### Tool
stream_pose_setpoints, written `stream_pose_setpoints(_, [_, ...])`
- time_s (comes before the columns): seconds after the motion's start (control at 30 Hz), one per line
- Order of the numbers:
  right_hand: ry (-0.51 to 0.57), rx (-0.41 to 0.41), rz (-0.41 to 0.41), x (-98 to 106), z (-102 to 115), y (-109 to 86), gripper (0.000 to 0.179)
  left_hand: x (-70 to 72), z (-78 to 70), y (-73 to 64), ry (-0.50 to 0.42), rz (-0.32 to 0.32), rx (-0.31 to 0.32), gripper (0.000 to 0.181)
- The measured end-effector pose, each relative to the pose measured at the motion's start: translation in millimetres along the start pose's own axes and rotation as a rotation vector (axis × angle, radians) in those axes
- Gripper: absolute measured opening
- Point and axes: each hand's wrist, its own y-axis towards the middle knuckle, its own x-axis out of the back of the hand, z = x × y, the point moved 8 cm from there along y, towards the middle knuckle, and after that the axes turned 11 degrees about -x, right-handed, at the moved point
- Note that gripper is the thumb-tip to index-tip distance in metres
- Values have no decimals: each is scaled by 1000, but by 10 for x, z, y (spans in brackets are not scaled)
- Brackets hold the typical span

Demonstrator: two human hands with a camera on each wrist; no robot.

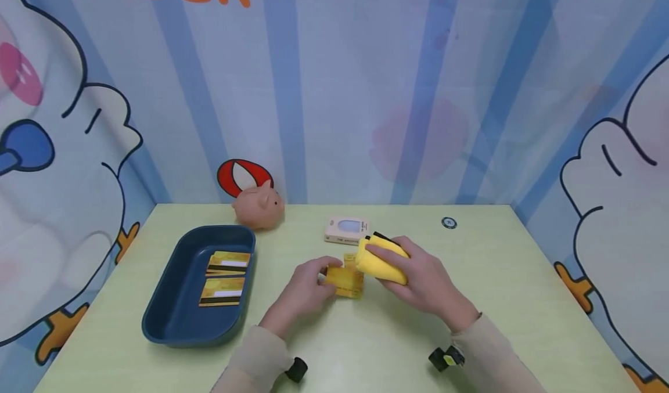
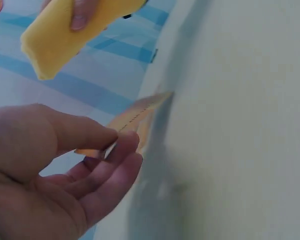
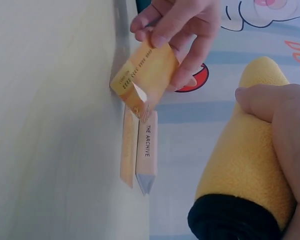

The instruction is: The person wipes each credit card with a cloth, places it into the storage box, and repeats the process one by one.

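Note:
Between thumb and fingers, my left hand (image 1: 308, 287) pinches a gold bank card (image 1: 345, 284). Seen from the right wrist, that card (image 3: 152, 72) is tilted up off the table, its printed number showing. My right hand (image 1: 425, 280) grips a folded yellow cloth (image 1: 380, 263) with a black edge, just right of the card and raised above the table. The right wrist view shows the cloth (image 3: 250, 150) bunched under the thumb. A second gold card (image 3: 128, 152) lies flat on the table beyond the held one, partly covered by it in the head view.
At the left stands a dark blue tray (image 1: 161, 314) with two groups of gold cards (image 1: 222, 292) inside. A pink piggy bank (image 1: 258, 208) sits behind it. A small pale box (image 1: 346, 231) lies beyond the hands, and a round chip (image 1: 449, 223) rests at the back right.

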Motion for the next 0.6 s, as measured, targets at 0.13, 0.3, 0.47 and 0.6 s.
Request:
stream_pose_setpoints(0.13, [13, 0, 1, 9, 53, 59, 67, 133, -2, 9, -135, -41, 33, 51])
stream_pose_setpoints(0.3, [11, 18, 14, 4, 144, 142, 66, 234, -86, -14, -312, -93, 43, 54])
stream_pose_setpoints(0.47, [17, 75, 25, -23, 274, 208, 68, 231, -205, -10, -413, -80, -31, 57])
stream_pose_setpoints(0.6, [38, 118, 35, -52, 389, 240, 66, 186, -268, -7, -458, -40, -82, 61])
